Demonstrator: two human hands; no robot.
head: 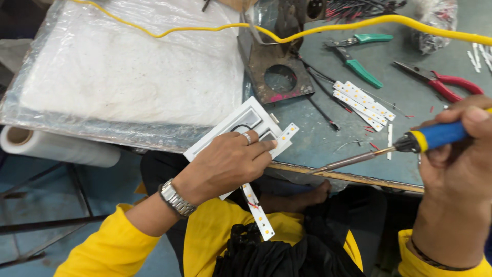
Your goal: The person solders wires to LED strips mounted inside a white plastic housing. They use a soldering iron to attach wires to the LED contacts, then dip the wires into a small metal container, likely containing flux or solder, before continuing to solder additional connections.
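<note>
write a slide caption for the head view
Left hand holds a white frame; right hand holds a soldering iron.

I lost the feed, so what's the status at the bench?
Left hand grips white housing with LED strips. Right hand grips soldering iron, tip clear of work. Loose strips, pliers nearby.

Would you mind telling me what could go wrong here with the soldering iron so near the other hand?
The soldering iron in the right hand points its tip toward the left hand, so a slip might burn the fingers. The LED strip hangs over the lap and could snag. The yellow cable crosses the bench and may catch.
</note>
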